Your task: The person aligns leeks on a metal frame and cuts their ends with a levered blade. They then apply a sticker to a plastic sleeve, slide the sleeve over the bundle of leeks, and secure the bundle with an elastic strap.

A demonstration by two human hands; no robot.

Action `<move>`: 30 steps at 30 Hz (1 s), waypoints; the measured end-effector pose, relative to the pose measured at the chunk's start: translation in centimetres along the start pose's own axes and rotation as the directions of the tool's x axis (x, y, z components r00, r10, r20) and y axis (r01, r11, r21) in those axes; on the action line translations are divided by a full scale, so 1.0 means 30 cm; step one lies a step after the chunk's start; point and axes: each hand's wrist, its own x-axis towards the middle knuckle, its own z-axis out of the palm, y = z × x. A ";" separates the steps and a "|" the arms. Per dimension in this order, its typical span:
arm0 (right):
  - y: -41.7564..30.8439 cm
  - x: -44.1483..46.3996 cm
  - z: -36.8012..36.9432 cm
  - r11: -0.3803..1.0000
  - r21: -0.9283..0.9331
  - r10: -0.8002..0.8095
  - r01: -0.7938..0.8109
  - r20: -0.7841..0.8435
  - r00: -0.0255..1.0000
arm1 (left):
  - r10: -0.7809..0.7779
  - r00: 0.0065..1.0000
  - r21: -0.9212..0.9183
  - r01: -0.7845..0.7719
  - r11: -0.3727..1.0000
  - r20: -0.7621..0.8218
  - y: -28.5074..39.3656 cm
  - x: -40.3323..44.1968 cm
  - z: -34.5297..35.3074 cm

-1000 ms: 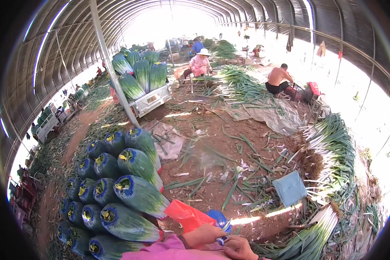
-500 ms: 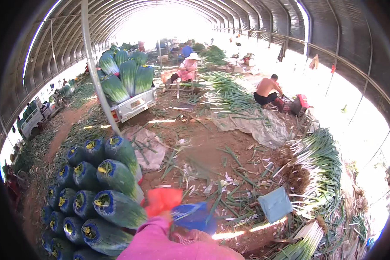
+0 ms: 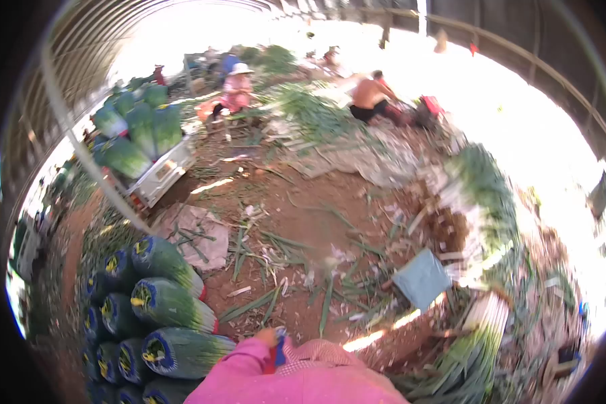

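The left hand's (image 3: 268, 337) fingers appear closed on crumpled blue-and-red plastic (image 3: 280, 350), right of the stack of green, blue-ended leek bundles (image 3: 182, 352), kept close to the body perhaps for control; the right hand is hidden, its grasp unclear. Right of the stack, loose white-and-green leeks (image 3: 481, 323) lie root ends together, probably for easy gathering. Beyond it stands a loaded white-sided truck bed (image 3: 163, 174).

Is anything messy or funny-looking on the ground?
Yes, it looks messy: green leaf scraps lie scattered over the dirt between the stacked green bundles and the leeks. Some lie on the pale sheet, which looks crumpled.
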 end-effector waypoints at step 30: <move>0.365 0.413 -0.548 0.638 0.745 0.515 -0.195 -0.224 0.828 | 0.166 0.971 0.465 -0.229 0.855 0.174 1.164 0.869 0.318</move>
